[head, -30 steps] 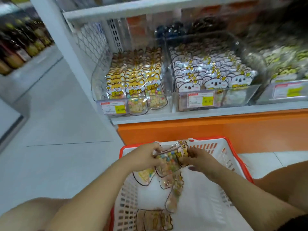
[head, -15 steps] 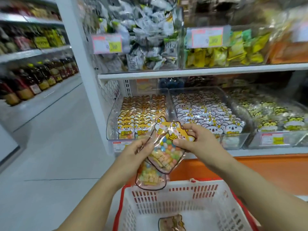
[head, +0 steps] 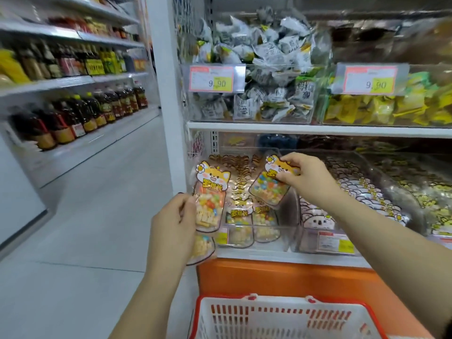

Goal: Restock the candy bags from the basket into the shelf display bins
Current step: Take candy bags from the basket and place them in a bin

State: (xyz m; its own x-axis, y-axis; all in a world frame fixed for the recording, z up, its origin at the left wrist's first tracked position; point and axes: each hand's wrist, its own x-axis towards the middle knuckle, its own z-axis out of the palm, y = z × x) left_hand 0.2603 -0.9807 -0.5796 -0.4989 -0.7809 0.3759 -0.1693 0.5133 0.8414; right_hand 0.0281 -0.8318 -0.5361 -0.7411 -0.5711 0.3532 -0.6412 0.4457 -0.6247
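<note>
Though blurry, display bins [head: 291,216] beside pale floor [head: 93,216].

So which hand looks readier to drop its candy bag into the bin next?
Probably the right. The right hand pinches one candy bag above the open fox-bag bin, tilted toward it. The left hand grips other bags lower, by the bin's front left corner.

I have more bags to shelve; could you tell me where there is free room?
The fox bin is packed in its visible rows; its left row is hidden behind the left hand and bag. Bare: the shelf edge before the bins, a narrow gap beside the koala bin.
</note>
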